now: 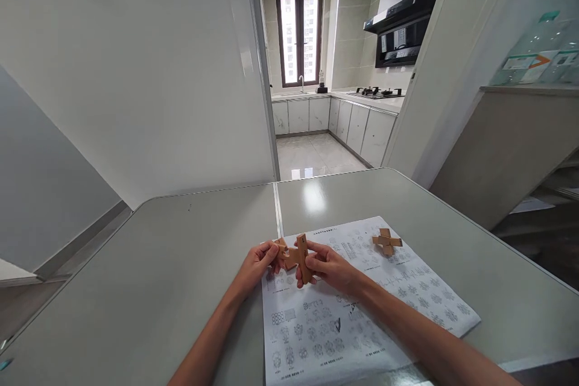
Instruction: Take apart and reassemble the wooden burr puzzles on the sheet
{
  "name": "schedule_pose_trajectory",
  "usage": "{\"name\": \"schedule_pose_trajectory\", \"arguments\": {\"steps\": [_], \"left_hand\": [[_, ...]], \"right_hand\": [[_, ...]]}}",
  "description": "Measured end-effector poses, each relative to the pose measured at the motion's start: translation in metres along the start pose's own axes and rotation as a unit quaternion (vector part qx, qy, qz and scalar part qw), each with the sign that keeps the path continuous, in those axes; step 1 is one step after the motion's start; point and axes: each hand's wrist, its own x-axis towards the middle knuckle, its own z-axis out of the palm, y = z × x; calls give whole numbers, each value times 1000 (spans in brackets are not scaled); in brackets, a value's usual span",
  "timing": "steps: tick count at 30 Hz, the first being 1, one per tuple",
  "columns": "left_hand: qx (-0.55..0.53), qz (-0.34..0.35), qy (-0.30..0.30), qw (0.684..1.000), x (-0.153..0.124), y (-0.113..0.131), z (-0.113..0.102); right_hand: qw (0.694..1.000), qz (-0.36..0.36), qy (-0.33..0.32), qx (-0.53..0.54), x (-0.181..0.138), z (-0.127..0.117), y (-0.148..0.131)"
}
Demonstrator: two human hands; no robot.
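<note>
Both my hands hold a wooden cross-shaped puzzle [296, 255] just above a printed instruction sheet [357, 307] on the grey table [181, 265]. My left hand [257, 265] pinches the puzzle's left end with its fingertips. My right hand [330, 266] wraps its fingers round the upright wooden bar on the right. A second, smaller wooden cross puzzle [387, 241] lies on the sheet's far right corner, apart from both hands.
A seam [277, 211] runs down the table's middle. Beyond the table, a doorway opens onto a kitchen with white cabinets [357, 123] and a window [300, 36]. A counter with plastic bottles [534, 60] stands at the right.
</note>
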Motion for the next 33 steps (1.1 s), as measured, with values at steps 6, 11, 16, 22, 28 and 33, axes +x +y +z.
{"name": "schedule_pose_trajectory", "arguments": {"steps": [6, 11, 16, 22, 28, 33], "left_hand": [[0, 4, -7, 1000, 1, -1, -2], [1, 6, -3, 1000, 2, -2, -4], [6, 13, 0, 1000, 3, -2, -4], [15, 18, 85, 996, 6, -7, -18], [49, 25, 225, 973, 10, -17, -37], [152, 43, 274, 949, 11, -20, -36]], "right_hand": [[1000, -5, 5, 3, -1, 2, -2], [1000, -4, -1, 12, 0, 2, -4], [1000, -5, -10, 5, 1, 4, -6], [999, -35, -2, 36, -2, -7, -6], [997, -33, 63, 14, 0, -16, -5], [980, -29, 164, -110, 7, -9, 0]]}}
